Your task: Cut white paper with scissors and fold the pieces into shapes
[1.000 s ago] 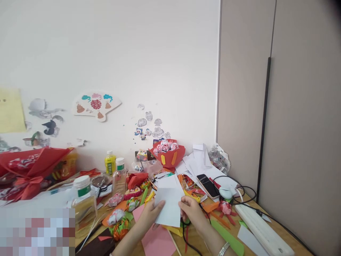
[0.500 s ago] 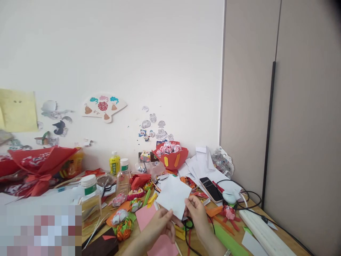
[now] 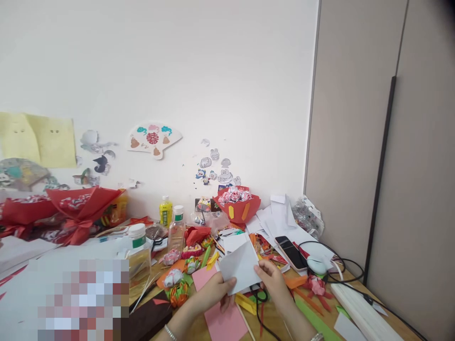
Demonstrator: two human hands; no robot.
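Between both hands is a white sheet of paper (image 3: 241, 267), lifted over the cluttered table and bent or folded toward its upper edge. My left hand (image 3: 217, 290) pinches its lower left edge, thumb on top and the other fingers underneath. At the right edge, my right hand (image 3: 270, 277) grips the sheet between thumb and fingers. Pink paper (image 3: 227, 324) lies on the table below my left hand. A yellow paper strip (image 3: 246, 303) and a black cable (image 3: 260, 310) show just under the white sheet.
A phone (image 3: 291, 252) and a white mouse (image 3: 317, 265) lie to the right, near a white power strip (image 3: 360, 312). Behind stands a red-wrapped bouquet (image 3: 237, 208). Clear jars (image 3: 139, 260), a yellow bottle (image 3: 165, 211) and crumpled paper flowers (image 3: 179, 293) crowd the left.
The sheet, flat and tilted before, now has a bend across it, with its upper part turned. Both hands still hold it. The whole view has shifted, scenery moving right in the picture.
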